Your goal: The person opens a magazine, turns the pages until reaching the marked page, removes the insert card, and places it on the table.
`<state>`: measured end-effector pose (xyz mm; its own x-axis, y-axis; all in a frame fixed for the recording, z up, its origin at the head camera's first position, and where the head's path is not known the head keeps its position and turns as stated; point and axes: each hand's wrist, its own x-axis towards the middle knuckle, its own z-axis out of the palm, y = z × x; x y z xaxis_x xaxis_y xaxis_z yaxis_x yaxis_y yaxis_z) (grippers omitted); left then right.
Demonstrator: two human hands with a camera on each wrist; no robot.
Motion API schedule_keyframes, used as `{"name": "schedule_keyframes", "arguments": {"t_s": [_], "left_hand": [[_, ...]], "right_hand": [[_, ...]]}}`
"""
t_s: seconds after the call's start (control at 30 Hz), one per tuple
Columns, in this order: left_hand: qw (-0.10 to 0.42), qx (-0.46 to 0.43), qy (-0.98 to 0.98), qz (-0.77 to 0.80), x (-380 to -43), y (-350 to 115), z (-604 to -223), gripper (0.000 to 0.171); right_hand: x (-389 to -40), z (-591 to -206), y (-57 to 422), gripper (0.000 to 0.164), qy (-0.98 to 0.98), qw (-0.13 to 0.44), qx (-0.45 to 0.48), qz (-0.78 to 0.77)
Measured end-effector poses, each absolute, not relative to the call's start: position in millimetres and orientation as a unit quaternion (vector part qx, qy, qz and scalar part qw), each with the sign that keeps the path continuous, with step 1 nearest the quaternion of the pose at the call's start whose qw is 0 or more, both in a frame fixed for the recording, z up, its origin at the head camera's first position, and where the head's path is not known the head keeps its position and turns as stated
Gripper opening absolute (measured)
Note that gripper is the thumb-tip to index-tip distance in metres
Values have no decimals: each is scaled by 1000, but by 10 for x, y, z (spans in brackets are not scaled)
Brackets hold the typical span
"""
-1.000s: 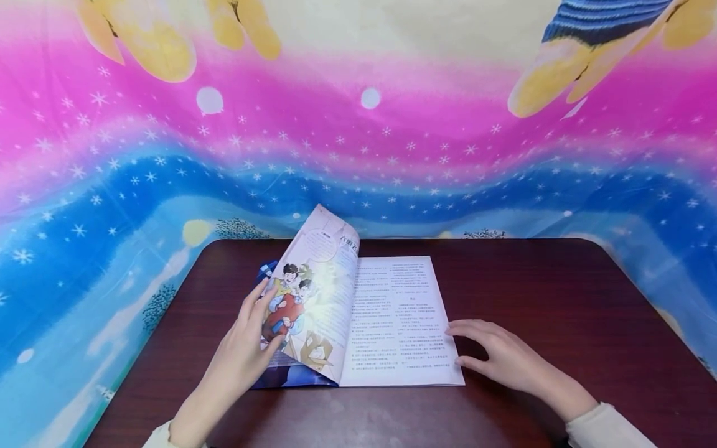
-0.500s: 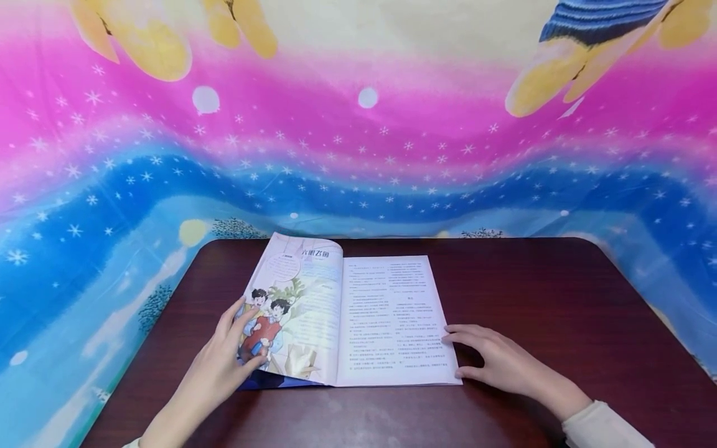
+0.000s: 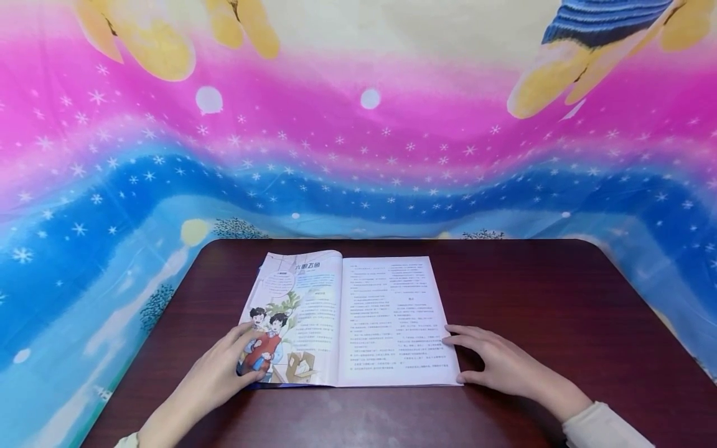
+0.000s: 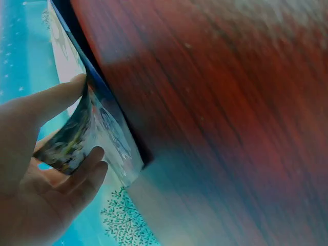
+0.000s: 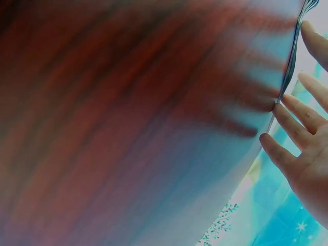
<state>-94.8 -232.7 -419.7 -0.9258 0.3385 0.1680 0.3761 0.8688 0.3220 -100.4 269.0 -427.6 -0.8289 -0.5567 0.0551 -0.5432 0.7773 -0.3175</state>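
An open magazine (image 3: 392,330) lies on the dark wooden table, its right page full of text. Its left page (image 3: 313,311) shows a drawing of two cartoon figures and curves up near the spine. My left hand (image 3: 221,361) holds that page's outer edge near the lower left corner. In the left wrist view, the bent page (image 4: 66,148) passes between the thumb and fingers of the left hand (image 4: 46,200). At the magazine's right edge, my right hand (image 3: 498,361) rests with spread, relaxed fingers. The right wrist view shows its fingertips along the page stack's edge (image 5: 292,61).
The table (image 3: 532,292) has a glossy, reddish-brown top with rounded far corners. Behind and beside it hangs a colourful cloth (image 3: 358,143) with snowflakes in pink and blue. Light sleeves (image 3: 607,426) end at the wrists.
The illustrated page, raised and slanting before, has come down to the left and lies nearly flat. My left hand has moved left and lower with it; the right hand has barely moved.
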Motion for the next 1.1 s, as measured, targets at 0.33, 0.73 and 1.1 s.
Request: {"name": "schedule_keyframes", "arguments": {"t_s": [0.33,0.73,1.1], "left_hand": [[-7,-154,-980,-129,-991,-2364,-4217,59],[-4,-166,-981,-98,-1002,-2430,-4252,60],[-37,-184,-977,-100,-1030,-2447,-4236,59]], "right_hand": [[-1028,-4235,2663,60,947,30,-280,-156],[-1043,-4275,2650,53,947,24,-281,-154],[-1093,-4232,2643,45,943,24,-285,-169]]}}
